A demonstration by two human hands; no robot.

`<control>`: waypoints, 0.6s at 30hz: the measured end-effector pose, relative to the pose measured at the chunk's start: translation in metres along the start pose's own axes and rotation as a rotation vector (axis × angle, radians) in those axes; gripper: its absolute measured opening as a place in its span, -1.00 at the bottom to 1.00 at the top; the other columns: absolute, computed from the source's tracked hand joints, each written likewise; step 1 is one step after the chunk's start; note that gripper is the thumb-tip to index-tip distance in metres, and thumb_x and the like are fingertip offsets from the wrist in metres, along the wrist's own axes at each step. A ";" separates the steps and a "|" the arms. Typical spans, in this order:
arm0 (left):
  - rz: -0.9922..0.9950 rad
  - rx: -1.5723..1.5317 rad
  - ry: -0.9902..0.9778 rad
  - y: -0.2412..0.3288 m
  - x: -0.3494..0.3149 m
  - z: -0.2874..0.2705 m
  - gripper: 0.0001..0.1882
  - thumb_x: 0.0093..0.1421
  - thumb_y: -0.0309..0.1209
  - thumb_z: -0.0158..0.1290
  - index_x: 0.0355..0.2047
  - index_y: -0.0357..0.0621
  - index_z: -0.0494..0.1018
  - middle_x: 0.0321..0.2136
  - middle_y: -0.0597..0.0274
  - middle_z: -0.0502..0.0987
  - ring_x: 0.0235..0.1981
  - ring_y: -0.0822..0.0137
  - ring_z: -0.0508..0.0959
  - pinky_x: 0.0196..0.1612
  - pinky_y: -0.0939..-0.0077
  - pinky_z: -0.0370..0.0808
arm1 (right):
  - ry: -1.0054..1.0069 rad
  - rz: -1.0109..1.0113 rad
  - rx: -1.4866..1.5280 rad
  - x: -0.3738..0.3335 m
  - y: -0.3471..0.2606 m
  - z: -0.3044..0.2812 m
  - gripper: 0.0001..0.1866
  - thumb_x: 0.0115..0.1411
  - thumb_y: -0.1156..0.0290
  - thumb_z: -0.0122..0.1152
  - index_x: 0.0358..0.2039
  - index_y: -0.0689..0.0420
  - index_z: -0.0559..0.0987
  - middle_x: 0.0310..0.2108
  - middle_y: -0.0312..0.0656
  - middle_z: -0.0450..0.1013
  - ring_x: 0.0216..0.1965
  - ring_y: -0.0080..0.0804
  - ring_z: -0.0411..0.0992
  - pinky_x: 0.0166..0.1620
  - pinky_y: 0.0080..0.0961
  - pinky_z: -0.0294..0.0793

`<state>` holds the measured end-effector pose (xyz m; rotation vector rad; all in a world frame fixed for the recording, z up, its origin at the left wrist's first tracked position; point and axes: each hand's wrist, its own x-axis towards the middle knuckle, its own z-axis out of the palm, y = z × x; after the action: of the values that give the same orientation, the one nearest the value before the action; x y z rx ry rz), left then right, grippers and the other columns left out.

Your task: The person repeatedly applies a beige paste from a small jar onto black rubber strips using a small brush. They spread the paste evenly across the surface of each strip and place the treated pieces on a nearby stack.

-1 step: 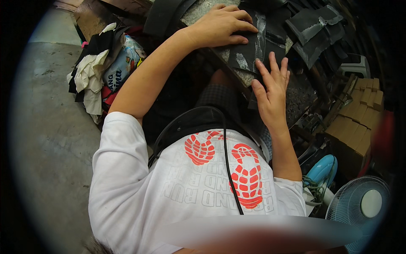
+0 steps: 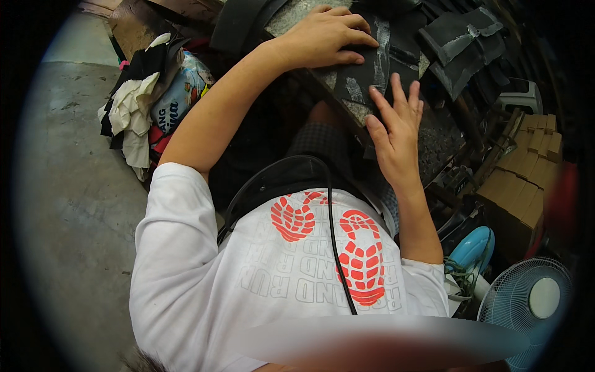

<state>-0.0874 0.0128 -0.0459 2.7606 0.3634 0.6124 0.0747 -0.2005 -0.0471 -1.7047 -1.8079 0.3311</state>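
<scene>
Black flat sheet pieces (image 2: pixel 365 65) with whitish, glue-like streaks lie on a speckled stone-like work surface (image 2: pixel 290 17). My left hand (image 2: pixel 325 38) rests palm down at their far left side, fingers spread over the black material. At the near right edge of the same pieces is my right hand (image 2: pixel 398 127), its fingers stretched out and slightly apart. Those fingertips are at or just over the black sheet; contact is hard to tell. Neither hand grips anything. Farther right lies another group of black pieces (image 2: pixel 462 49) with similar pale streaks.
Crumpled cloths (image 2: pixel 137 102) and a printed plastic bag (image 2: pixel 180 93) are piled at left beside the concrete floor (image 2: pixel 74 186). To the right stand cardboard boxes (image 2: pixel 514 167), a blue rounded object (image 2: pixel 472 247) and a fan (image 2: pixel 527 297). A black cord (image 2: pixel 331 229) hangs down my shirt.
My right hand has shifted slightly up and to the left over the black pieces. The left hand stays in place.
</scene>
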 end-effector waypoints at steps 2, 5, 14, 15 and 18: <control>0.005 -0.001 -0.002 0.000 0.001 -0.002 -0.57 0.18 -0.17 0.24 0.05 0.02 0.59 -0.05 0.19 0.53 0.07 0.08 0.48 0.19 0.12 0.35 | -0.024 -0.085 -0.091 0.005 -0.004 0.003 -0.45 0.33 0.03 0.19 0.17 0.15 0.58 0.45 0.12 0.11 0.52 0.22 -0.17 0.46 0.19 -0.28; 0.015 -0.022 0.004 -0.003 0.004 -0.001 -0.57 0.17 -0.22 0.24 0.05 0.01 0.59 -0.05 0.18 0.53 0.08 0.08 0.47 0.19 0.13 0.35 | -0.031 -0.162 -0.133 0.018 -0.011 0.016 -0.42 0.32 -0.03 0.19 0.16 0.15 0.59 0.45 0.12 0.11 0.52 0.21 -0.17 0.46 0.20 -0.28; 0.046 -0.177 -0.148 -0.020 0.001 -0.023 -0.54 0.15 -0.34 0.21 0.09 -0.09 0.56 0.06 0.08 0.52 0.13 0.04 0.42 0.27 0.12 0.26 | -0.025 -0.105 0.325 0.058 0.021 -0.011 -0.44 0.50 -0.09 -0.23 -0.03 -0.10 0.74 0.41 -0.04 0.24 0.52 0.08 -0.11 0.48 0.10 -0.42; 0.038 -0.192 -0.158 -0.020 0.000 -0.024 -0.53 0.15 -0.34 0.22 0.10 -0.10 0.56 0.06 0.08 0.51 0.15 0.03 0.42 0.29 0.12 0.24 | 0.042 -0.166 0.236 0.064 0.030 -0.016 -0.40 0.52 -0.10 -0.32 -0.02 -0.14 0.74 0.40 -0.04 0.26 0.52 0.07 -0.11 0.48 0.08 -0.42; 0.062 -0.175 -0.215 -0.021 0.003 -0.028 -0.52 0.15 -0.34 0.22 0.12 -0.10 0.54 0.08 0.08 0.51 0.17 0.02 0.41 0.31 0.10 0.20 | 0.067 -0.219 0.041 0.078 0.049 -0.006 -0.43 0.50 -0.12 -0.28 0.03 -0.21 0.72 0.40 -0.04 0.26 0.52 0.09 -0.11 0.49 0.10 -0.40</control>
<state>-0.1010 0.0393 -0.0274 2.6430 0.1684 0.3383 0.1203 -0.1202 -0.0497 -1.4563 -1.9026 0.2134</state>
